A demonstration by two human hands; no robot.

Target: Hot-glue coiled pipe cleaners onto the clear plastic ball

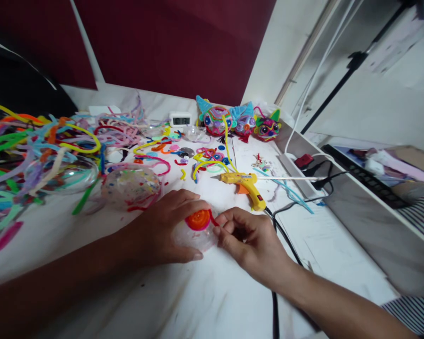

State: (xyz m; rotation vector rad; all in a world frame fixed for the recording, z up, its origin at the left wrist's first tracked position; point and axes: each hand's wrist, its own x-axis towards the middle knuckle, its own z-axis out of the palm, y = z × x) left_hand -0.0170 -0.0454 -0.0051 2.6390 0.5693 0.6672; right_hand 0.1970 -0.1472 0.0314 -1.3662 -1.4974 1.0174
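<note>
On the near middle of the table sits a clear plastic ball (194, 239), bearing an orange coil of pipe cleaner (198, 218) with a pink-red rim. My left hand (169, 228) is wrapped round the ball from the left, thumb low and fingers over the top. At its right side my right hand (249, 240) pinches a red pipe cleaner (213, 219) that runs along the coil's edge. Just beyond lies a yellow hot glue gun (245, 184), touched by neither hand. Left of it rests another clear ball (130, 184) with coloured specks.
A heap of coloured pipe cleaners (49, 150) covers the left side. Decorated animal-face balls (217, 120) stand at the back near a small digital clock (180, 119). At right are a power strip (297, 169) and a black cable (286, 240) crossing the table.
</note>
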